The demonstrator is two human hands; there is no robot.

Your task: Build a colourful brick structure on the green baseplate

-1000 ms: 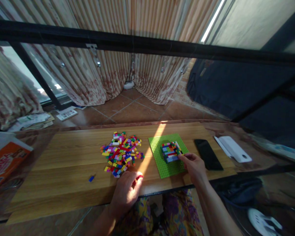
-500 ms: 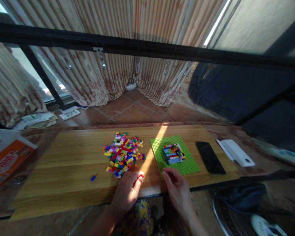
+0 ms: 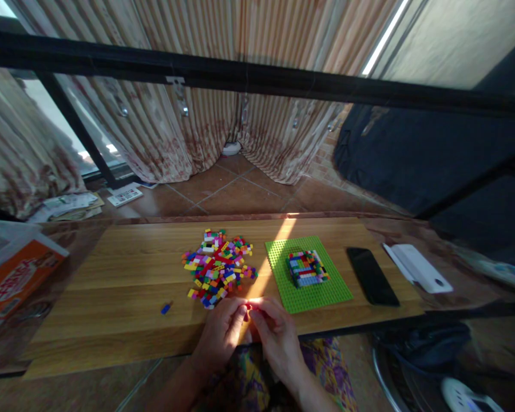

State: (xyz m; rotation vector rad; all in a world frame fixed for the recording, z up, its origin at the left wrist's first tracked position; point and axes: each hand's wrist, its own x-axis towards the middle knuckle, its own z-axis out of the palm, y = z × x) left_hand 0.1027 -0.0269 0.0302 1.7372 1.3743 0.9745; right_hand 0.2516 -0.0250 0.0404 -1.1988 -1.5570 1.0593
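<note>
My left hand (image 3: 222, 330) and my right hand (image 3: 277, 333) meet at the table's front edge, fingertips together in a strip of sunlight. Between them is a small red building brick (image 3: 248, 306), mostly covered by the fingers; both hands pinch it. Just beyond my left hand spreads a loose pile of coloured bricks (image 3: 217, 269). To the right lies a green baseplate (image 3: 278, 286), bearing a low rectangular wall of mixed bricks (image 3: 308, 269) with an open middle. A lone blue brick (image 3: 165, 309) rests on the wood left of my hands.
The wooden board (image 3: 124, 274) has a black phone (image 3: 372, 276) at its right, with a white case-like object (image 3: 418, 268) beyond. An orange and clear container (image 3: 19, 277) stands at the far left. A dark rail (image 3: 249, 71) crosses in front of the curtains.
My right hand has moved left from beside the baseplate to join my left hand at the red brick. The view has shifted slightly.
</note>
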